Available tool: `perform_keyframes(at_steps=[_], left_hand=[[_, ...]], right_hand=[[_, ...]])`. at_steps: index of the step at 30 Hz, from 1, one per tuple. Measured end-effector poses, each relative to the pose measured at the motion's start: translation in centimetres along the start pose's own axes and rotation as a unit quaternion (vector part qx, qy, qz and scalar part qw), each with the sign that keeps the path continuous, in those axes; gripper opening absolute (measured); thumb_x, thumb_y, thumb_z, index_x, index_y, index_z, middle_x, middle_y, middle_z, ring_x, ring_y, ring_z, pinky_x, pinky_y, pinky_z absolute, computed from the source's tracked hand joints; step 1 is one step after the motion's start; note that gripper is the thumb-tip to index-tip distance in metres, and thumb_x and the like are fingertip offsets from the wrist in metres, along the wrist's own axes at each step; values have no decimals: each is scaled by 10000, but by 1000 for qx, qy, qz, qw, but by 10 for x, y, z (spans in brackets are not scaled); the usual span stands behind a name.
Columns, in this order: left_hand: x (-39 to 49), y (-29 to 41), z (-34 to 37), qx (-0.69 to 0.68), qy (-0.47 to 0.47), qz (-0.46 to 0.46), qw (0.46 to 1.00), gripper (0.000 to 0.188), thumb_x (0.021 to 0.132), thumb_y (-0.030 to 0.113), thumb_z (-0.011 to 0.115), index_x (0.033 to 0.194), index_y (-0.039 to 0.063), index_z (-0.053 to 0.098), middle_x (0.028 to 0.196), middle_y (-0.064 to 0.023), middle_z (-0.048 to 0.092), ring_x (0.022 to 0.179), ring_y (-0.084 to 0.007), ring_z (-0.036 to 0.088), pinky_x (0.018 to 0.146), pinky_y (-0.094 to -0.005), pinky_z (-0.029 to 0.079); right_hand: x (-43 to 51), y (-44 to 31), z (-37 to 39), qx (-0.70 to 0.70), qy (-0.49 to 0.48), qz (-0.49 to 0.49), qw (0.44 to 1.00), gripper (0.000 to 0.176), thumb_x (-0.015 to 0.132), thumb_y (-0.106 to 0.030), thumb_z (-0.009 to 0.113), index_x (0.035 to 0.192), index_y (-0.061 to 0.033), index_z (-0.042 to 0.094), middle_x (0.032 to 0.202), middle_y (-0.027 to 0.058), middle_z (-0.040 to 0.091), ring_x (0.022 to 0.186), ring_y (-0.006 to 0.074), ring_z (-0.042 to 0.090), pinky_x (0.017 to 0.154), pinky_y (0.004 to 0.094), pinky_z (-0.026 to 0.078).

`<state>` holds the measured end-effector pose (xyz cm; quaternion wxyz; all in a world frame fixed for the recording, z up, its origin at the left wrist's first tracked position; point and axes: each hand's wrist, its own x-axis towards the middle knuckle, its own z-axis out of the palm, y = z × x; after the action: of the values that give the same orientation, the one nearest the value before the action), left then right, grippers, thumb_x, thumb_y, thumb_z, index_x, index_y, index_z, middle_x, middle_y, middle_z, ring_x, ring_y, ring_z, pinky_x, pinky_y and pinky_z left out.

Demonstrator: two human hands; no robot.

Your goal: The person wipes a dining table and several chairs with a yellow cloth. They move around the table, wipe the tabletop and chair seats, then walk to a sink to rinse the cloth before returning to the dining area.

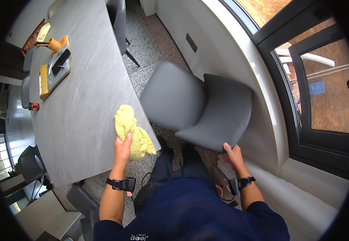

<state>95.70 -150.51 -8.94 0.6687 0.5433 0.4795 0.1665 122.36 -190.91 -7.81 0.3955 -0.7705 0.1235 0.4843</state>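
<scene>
My left hand (123,149) grips a crumpled yellow cloth (125,122) at the near corner of a grey table (87,120). The thumb lies on top of the cloth, and part of the cloth reaches towards the table's right edge. On the right, my right hand (232,154) holds the rim of the backrest of a grey chair (228,111), thumb on top; the fingers beneath are partly hidden. The chair's smooth seat (174,96) faces the table, its front edge close against the table's edge. Both wrists wear black straps with small devices.
Towards the table's far left stand a tissue box (44,84), a dark phone-like object (60,61), a cup-shaped holder (54,45) and a red jar (33,106). More chairs surround the table, one at lower left (82,198). A wall and dark-framed window (295,141) bound the right side.
</scene>
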Motion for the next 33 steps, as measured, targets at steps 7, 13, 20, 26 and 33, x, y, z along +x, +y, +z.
perform_keyframes(at_steps=[7,13,20,26,33], left_hand=[[-13,18,118,-62,-212,-34,975,577,1045,273,631,1500,-13,424,1344,-125,626,1247,-218,590,1080,-385,475],[9,30,152,216,-364,-29,906,625,984,350,695,1463,-9,515,1458,-171,568,1373,-249,514,1177,-395,381],[188,68,40,504,60,234,829,670,959,385,646,1512,35,506,1646,-265,323,1522,-409,325,1233,-484,283],[260,15,19,669,159,171,706,757,987,439,559,1631,117,328,1685,-230,259,1575,-407,196,1252,-609,105],[264,11,18,655,167,212,706,729,1017,471,494,1631,113,330,1698,-174,266,1582,-375,194,1258,-586,98]], right_hand=[[-45,-60,25,-121,-122,-283,944,971,850,-357,841,1594,-11,321,1578,277,416,1357,342,568,1056,411,528],[69,-103,163,18,-108,-321,941,762,805,-143,742,1508,-20,473,1384,214,602,1291,324,600,1096,397,470],[274,-110,160,138,82,-281,946,562,805,-85,686,1358,-30,608,1144,148,729,1048,259,710,937,374,555],[383,-75,140,-245,246,-126,929,785,835,-208,714,1554,-178,402,1558,211,414,1347,428,512,1120,500,446],[445,-118,200,-251,318,-26,914,779,834,-301,729,1535,-157,422,1507,248,390,1355,466,468,1101,526,446]])
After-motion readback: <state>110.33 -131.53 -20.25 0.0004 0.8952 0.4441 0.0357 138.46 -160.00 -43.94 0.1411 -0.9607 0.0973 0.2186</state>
